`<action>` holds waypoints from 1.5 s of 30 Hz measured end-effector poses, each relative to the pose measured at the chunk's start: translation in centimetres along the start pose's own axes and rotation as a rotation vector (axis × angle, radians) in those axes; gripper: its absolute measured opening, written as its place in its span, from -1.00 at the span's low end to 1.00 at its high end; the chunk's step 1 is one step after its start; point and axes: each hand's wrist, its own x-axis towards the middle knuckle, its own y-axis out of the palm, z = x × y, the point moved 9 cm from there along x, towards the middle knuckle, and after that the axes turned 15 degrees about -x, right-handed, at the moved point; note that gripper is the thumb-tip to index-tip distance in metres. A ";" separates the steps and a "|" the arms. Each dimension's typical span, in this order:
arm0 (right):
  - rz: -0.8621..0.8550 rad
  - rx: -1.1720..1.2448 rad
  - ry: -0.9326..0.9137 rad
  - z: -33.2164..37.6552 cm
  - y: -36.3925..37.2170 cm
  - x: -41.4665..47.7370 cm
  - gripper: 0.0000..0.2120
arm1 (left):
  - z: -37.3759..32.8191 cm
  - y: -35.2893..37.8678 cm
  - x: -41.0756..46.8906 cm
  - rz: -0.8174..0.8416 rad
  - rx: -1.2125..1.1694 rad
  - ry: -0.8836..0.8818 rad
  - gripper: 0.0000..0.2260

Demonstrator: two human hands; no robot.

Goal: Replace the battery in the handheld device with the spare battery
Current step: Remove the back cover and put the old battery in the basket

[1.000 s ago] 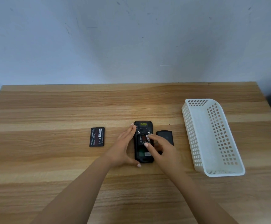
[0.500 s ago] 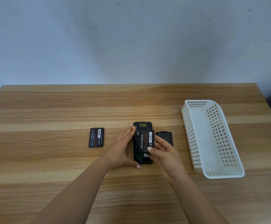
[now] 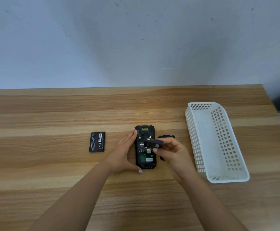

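The black handheld device (image 3: 145, 161) lies face down in the middle of the wooden table, its battery bay uncovered and showing a green circuit board. My left hand (image 3: 125, 152) cups the device's left side, fingers at the top and thumb at the bottom. My right hand (image 3: 172, 151) pinches a black battery (image 3: 153, 143) with yellow contacts, held tilted just above the bay. A second black battery (image 3: 97, 142) with red print lies flat on the table to the left. The black back cover (image 3: 166, 136) lies right of the device, mostly hidden by my right hand.
A white perforated plastic basket (image 3: 219, 178) stands on the right side of the table, close to my right hand. A pale wall rises behind the table's far edge (image 3: 131, 87).
My right hand has lifted the battery out of the device's bay and turned it on edge above the device. The bay now shows its circuit board. My left hand stays put.
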 end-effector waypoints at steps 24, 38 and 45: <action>-0.618 0.058 0.379 -4.3 -17.9 0.0 -0.64 | -0.2 0.1 0.0 -0.008 0.015 -0.002 0.26; -0.695 -0.154 0.362 -1.5 -17.4 -1.6 -0.52 | -0.8 0.2 -0.2 0.006 0.031 -0.005 0.25; -0.703 -0.427 -0.024 6.4 -11.2 -2.7 -0.62 | -1.2 -1.2 -1.2 0.008 -0.044 0.007 0.08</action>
